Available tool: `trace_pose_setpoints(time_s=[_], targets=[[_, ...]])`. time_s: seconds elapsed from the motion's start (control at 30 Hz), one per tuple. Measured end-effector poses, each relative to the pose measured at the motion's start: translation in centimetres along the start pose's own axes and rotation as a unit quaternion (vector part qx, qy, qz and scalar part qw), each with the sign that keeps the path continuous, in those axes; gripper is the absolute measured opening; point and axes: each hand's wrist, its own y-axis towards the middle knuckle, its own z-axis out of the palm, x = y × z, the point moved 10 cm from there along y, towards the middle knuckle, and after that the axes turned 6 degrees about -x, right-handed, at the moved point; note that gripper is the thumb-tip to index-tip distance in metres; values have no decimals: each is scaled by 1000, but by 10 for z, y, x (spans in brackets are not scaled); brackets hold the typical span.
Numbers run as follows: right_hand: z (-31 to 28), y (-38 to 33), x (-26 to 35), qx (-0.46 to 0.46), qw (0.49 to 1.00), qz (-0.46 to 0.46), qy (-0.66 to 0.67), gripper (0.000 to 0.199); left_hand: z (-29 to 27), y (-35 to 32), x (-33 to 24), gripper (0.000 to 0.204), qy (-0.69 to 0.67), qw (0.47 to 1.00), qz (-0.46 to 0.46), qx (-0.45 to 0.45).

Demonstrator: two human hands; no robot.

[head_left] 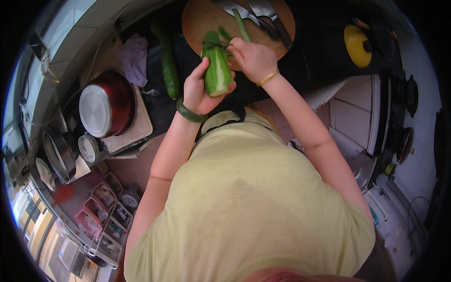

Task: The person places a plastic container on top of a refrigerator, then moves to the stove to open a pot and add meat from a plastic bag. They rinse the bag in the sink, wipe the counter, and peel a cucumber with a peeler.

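Observation:
My left hand [196, 90] is wrapped round a thick piece of cucumber [216, 66], held upright above the dark counter, with a pale peeled stripe down its side. Strips of dark skin show at its far end. Against that end, my right hand [253, 60] is closed in a pinch; what sits between its fingers is mostly hidden. Just beyond, a long green strip [241, 25] lies on the round wooden cutting board [199, 21]. A kitchen knife [281, 31] and another metal blade rest at the board's far right. A whole long cucumber [169, 70] lies left of my hands.
On the left, a red pot [123, 101] stands tipped on a pale board [141, 123], with a purple cloth [134, 58] beyond it. Metal pans [60, 152] sit nearer the window. At the far right is a yellow lid [357, 46]. Pink baskets [89, 217] are low on the left.

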Motion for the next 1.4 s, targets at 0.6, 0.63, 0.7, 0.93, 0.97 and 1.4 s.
trace_pose_setpoints(time_s=[0.6,0.63,0.7,0.93,0.97,1.4], targets=[[3,12,-35,29,963,149,221,26,2,7,-19,46,-54,997,-4,46],[-12,5,-4,5,975,78,207,22,-1,10,-23,47,-41,999,7,30],[-28,-8,43,-14,990,-22,140,16,-8,14,-29,47,-16,999,29,0],[-6,16,0,-33,998,45,-16,23,15,2,-3,49,-10,999,-23,43],[8,26,-21,-14,997,63,-29,26,23,-1,2,49,-25,997,-39,69],[63,29,-55,65,980,23,-186,32,-11,3,-3,59,-149,987,-31,42]])
